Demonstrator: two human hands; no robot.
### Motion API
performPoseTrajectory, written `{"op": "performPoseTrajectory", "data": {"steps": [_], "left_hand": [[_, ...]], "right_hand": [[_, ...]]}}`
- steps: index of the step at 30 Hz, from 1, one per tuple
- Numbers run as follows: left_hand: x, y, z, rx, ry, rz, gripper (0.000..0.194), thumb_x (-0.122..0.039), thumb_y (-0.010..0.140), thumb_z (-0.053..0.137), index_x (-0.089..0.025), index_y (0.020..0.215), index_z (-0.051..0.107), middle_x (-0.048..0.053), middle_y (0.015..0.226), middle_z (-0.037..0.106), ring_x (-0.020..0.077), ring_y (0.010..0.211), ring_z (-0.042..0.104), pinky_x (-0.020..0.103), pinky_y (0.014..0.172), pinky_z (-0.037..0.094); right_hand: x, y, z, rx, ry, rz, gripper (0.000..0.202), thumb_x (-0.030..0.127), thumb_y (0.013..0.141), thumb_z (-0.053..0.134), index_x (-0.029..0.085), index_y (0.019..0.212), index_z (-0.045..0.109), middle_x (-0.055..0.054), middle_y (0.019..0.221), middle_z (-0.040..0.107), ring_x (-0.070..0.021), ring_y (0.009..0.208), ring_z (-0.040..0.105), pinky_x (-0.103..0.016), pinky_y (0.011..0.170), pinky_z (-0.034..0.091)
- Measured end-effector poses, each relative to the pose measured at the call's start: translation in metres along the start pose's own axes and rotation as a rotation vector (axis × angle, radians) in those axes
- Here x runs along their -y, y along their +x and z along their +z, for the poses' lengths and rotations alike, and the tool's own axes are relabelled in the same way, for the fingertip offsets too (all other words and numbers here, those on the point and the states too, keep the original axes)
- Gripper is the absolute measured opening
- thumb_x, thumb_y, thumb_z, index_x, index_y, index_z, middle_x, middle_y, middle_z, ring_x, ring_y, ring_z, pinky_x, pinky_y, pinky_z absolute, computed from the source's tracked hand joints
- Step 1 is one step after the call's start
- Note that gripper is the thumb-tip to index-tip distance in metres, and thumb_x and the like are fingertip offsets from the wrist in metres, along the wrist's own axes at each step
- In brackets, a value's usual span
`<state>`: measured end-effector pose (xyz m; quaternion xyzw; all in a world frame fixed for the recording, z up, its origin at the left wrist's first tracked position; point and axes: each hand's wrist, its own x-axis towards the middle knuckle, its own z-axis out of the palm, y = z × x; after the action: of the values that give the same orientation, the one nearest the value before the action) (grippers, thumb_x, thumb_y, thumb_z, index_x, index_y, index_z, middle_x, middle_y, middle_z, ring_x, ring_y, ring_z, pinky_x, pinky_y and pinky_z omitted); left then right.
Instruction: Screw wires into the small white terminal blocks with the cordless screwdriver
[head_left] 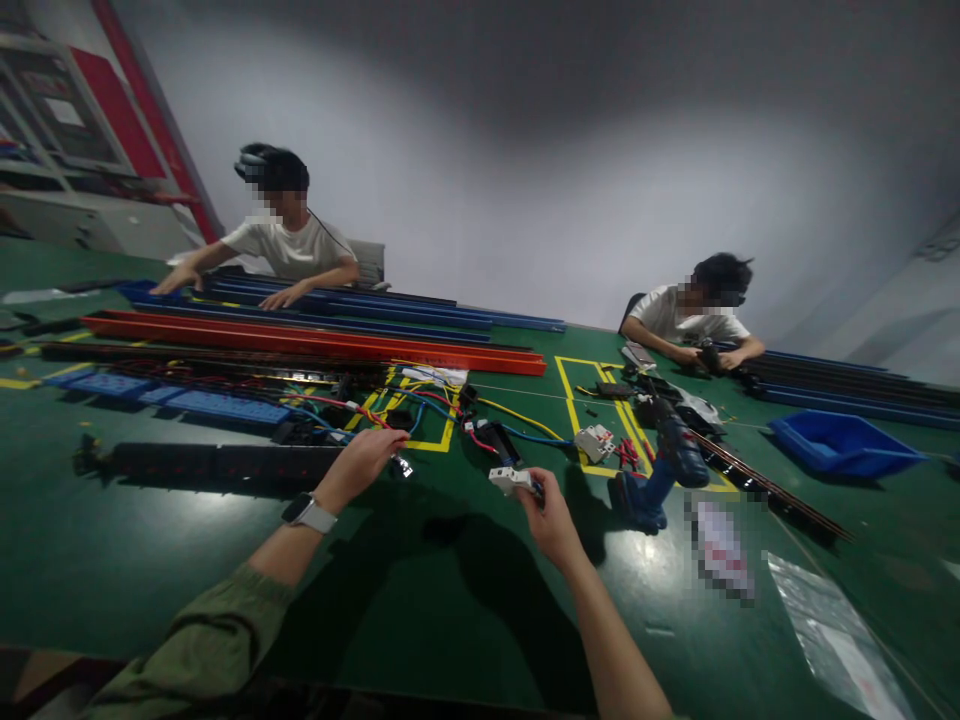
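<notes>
My right hand (551, 518) grips a small white circuit breaker (513, 481) above the near part of the green table. My left hand (364, 468) is closed in a pinch beside the wires, and what its fingertips hold is too small to make out. Just below those fingertips is a small shiny piece (403, 466). Between the hands and farther back lies a black rectangular part (498, 442). Red, yellow and blue wires (442, 400) spread across the table there. Another white breaker (595, 443) rests to the right, near the end of the blue and yellow wires.
A blue cordless drill (667, 460) stands at the right, with a blue bin (844, 443) beyond it. Long orange channel (315, 342) and blue strips (217, 405) lie left. Two co-workers (296, 240) (694, 315) sit across the table. A plastic bag (836, 630) lies front right.
</notes>
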<state>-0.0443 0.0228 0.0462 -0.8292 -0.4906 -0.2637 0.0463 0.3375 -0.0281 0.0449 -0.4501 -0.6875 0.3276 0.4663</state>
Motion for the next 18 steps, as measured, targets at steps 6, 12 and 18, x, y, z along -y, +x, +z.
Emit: {"op": "performPoseTrajectory", "data": {"steps": [6,12,18], "left_hand": [[-0.016,-0.02,-0.002,0.04,-0.042,0.069,0.032,-0.029,0.097,0.042,-0.022,0.123,0.058,0.007,0.105,0.069,0.0181,0.093,0.063,0.034,0.084,0.046],[-0.069,-0.034,0.003,0.135,-0.131,0.177,0.033,-0.025,0.097,0.043,-0.024,0.127,0.055,0.004,0.099,0.069,0.0156,0.089,0.062,0.033,0.084,0.043],[-0.107,-0.005,0.027,0.154,-0.13,0.172,0.029,-0.028,0.098,0.043,-0.025,0.121,0.059,0.004,0.102,0.07,0.0165,0.09,0.062,0.034,0.083,0.04]], "right_hand": [[-0.006,0.001,0.009,0.038,-0.019,0.017,0.031,0.032,0.093,0.054,0.022,0.121,0.051,-0.008,0.109,0.064,-0.0218,0.094,0.064,-0.035,0.084,0.051],[-0.004,0.006,0.017,0.111,-0.079,0.032,0.032,0.034,0.093,0.053,0.024,0.124,0.053,-0.008,0.112,0.064,-0.0217,0.091,0.064,-0.032,0.077,0.052],[-0.005,0.001,0.007,0.151,-0.089,0.004,0.029,0.029,0.094,0.051,0.025,0.122,0.057,-0.007,0.112,0.064,-0.021,0.098,0.062,-0.034,0.086,0.049]]}}
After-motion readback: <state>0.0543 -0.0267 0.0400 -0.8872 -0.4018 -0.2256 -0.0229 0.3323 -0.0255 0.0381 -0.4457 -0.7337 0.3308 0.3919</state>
